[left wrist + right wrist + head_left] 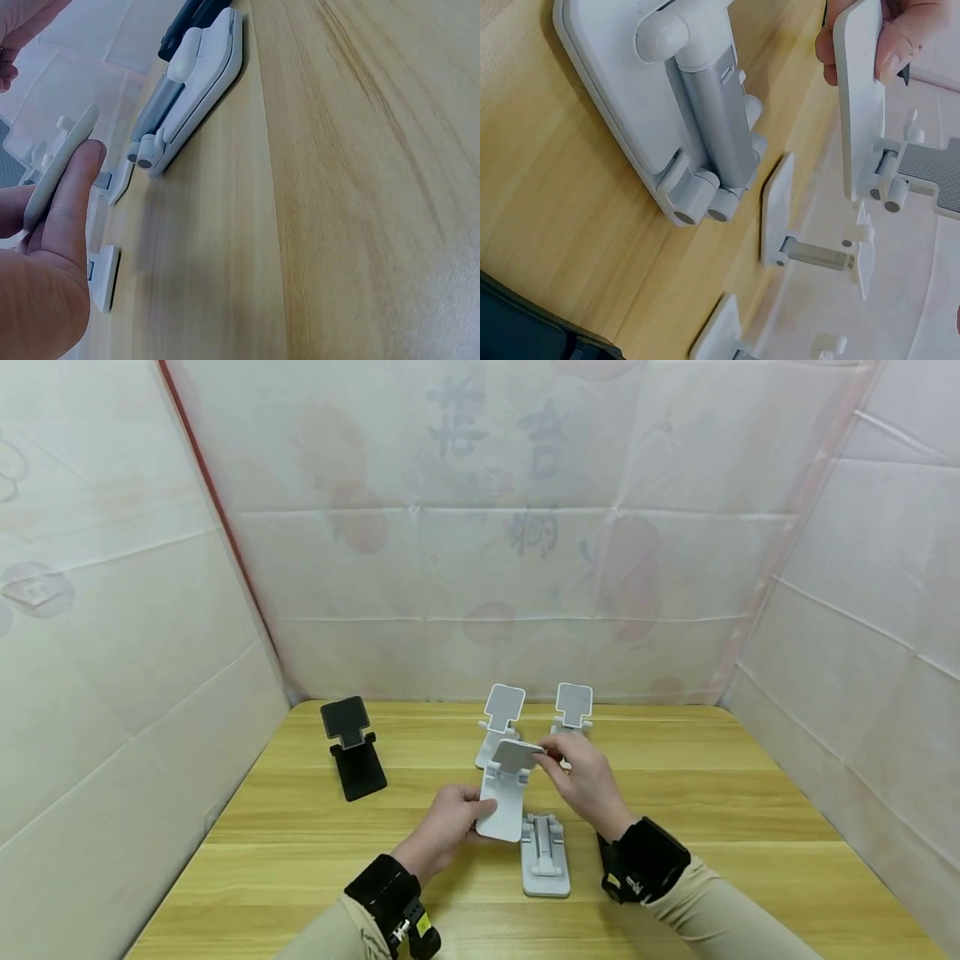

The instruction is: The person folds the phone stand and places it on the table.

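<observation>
With the left hand (442,828) clamped on the white stand's base (501,806) and the right hand (583,777) pinching its plate (516,754), the hinge is best opened slowly.

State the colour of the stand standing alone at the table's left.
Black stand; clearest in the head view.

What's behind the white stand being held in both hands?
Behind the held stand two more white stands stand opened on the wooden table; their bases are partly hidden by it and the right hand.
</observation>
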Demonstrator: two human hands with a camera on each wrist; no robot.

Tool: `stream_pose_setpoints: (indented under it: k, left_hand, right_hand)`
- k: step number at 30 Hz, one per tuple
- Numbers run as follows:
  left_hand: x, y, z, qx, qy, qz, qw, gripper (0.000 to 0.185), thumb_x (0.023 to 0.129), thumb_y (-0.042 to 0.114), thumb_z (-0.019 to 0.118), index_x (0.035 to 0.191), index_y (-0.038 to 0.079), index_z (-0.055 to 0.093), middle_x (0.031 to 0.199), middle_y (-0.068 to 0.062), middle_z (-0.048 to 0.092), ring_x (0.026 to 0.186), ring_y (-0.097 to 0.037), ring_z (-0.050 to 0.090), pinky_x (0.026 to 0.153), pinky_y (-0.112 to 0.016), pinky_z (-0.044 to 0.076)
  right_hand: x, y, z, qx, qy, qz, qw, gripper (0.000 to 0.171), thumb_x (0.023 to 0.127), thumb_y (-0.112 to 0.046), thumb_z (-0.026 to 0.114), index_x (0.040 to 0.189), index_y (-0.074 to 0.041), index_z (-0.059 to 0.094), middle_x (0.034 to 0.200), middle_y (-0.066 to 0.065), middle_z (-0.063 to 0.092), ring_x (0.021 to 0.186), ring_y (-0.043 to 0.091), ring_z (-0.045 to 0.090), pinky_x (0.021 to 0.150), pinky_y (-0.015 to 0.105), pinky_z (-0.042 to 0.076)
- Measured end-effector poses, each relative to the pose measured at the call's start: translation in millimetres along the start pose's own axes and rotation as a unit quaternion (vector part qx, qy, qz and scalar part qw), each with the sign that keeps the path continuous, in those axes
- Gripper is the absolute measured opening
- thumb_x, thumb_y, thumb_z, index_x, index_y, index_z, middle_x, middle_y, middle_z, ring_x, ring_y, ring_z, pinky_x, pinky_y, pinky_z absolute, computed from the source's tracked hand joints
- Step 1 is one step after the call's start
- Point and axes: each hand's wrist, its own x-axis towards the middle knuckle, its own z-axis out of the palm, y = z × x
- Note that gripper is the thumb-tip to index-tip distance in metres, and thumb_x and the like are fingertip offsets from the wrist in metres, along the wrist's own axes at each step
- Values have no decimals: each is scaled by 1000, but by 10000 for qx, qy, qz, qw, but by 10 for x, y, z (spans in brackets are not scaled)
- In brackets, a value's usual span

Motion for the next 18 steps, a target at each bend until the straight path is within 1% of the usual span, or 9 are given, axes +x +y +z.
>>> stream_pose_setpoints:
  k: [4, 8, 13, 18]
  left_hand:
    - [10, -9, 5, -1, 3, -14, 10000, 35, 103, 8, 58, 129, -15, 59, 117, -22, 69, 104, -33, 72, 83, -42, 64]
    - [6, -12, 2, 7, -17, 31, 10000, 35, 102, 8, 58, 129, -15, 59, 118, -23, 68, 105, -33, 71, 82, -42, 64]
    - [17, -27, -17, -51, 10, 16, 10000, 35, 102, 7, 58, 129, -15, 59, 120, -24, 68, 106, -34, 71, 82, -43, 64]
    - [15, -29, -30, -45, 35, -51, 10000, 37, 103, 8, 57, 133, -14, 57, 123, -24, 67, 109, -34, 70, 83, -43, 64]
  right_hand:
    - [4, 1, -12, 29, -1, -91, 10000, 17, 85, -2, 82, 95, -6, 69, 84, -1, 64, 75, 12, 54, 58, 23, 47]
    - [8, -4, -14, 43, -6, -164, 9999, 18, 83, 2, 81, 93, -6, 68, 81, -1, 61, 72, 10, 49, 56, 25, 46]
    - [11, -28, -6, 18, -15, -356, 9994, 21, 81, 3, 82, 88, -7, 65, 79, -1, 59, 69, 9, 47, 56, 19, 42]
    - [5, -40, 5, 69, 70, -493, 9987, 24, 79, 5, 83, 86, -7, 63, 77, -2, 57, 68, 8, 45, 57, 14, 37]
